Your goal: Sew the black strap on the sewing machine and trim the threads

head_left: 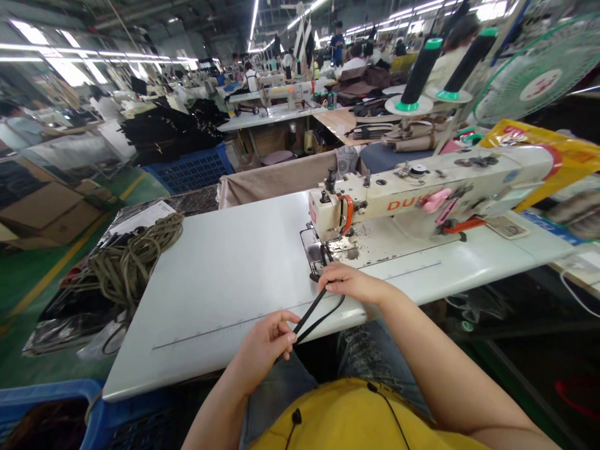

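A narrow black strap (310,310) runs between my two hands, with a second length looping beside it. My left hand (272,337) pinches its lower end at the table's front edge. Close to the needle area, my right hand (349,282) is closed on the upper part, fingers pointing left. Beyond that hand the strap reaches up under the head of a white sewing machine (370,203). The machine's presser foot and needle are too small to make out clearly. Under my hands is the white sewing table (225,262), with a ruler scale printed along its front.
Olive cord bundles (135,256) hang over dark material left of the table. A blue crate (51,394) stands at lower left. Two black thread cones (419,75) and a green fan (539,78) rise behind the machine. Several people work farther back.
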Demonstrator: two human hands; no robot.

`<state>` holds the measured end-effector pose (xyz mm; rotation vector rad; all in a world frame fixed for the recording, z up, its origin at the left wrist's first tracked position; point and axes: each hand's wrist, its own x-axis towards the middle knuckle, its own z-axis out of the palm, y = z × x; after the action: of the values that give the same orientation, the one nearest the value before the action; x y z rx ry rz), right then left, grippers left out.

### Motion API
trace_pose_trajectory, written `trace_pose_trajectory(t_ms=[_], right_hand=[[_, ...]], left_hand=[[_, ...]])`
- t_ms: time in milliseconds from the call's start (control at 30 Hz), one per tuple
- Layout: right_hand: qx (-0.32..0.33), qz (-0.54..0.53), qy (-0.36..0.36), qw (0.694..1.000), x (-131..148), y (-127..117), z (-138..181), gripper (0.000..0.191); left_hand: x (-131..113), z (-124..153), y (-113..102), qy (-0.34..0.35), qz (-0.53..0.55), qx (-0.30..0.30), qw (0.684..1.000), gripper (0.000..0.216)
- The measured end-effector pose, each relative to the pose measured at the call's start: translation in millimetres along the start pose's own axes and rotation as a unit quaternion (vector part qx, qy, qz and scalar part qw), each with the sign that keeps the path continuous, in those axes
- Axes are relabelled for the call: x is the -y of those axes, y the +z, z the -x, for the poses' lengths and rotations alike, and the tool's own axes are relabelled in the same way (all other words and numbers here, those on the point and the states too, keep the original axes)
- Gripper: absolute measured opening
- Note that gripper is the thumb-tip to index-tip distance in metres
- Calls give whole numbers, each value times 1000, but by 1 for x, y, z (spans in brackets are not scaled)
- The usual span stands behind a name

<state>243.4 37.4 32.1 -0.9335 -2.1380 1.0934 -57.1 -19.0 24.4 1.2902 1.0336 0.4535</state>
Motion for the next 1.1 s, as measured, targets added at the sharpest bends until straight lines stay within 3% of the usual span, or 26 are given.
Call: trace_pose_trajectory(t_ms=[200, 367, 533, 800, 1100], right_hand=[[-12, -21, 24, 999, 6, -3, 4, 19], [-36, -32, 47, 998, 12, -2, 8, 16], [-54, -27, 56, 997, 11, -4, 8, 27], [-53, -31, 45, 997, 5, -3, 7, 38], [-64, 7, 39, 997, 0, -1, 7, 55]], left_hand=[[2, 0, 1, -4, 0, 11, 1000, 40], [3, 0, 5, -7, 44, -24, 999, 40], [1, -1, 11, -22, 100, -51, 993, 45], [-5, -1, 14, -31, 87, -44, 995, 47], [-1, -3, 21, -63, 131, 25, 989, 52]])
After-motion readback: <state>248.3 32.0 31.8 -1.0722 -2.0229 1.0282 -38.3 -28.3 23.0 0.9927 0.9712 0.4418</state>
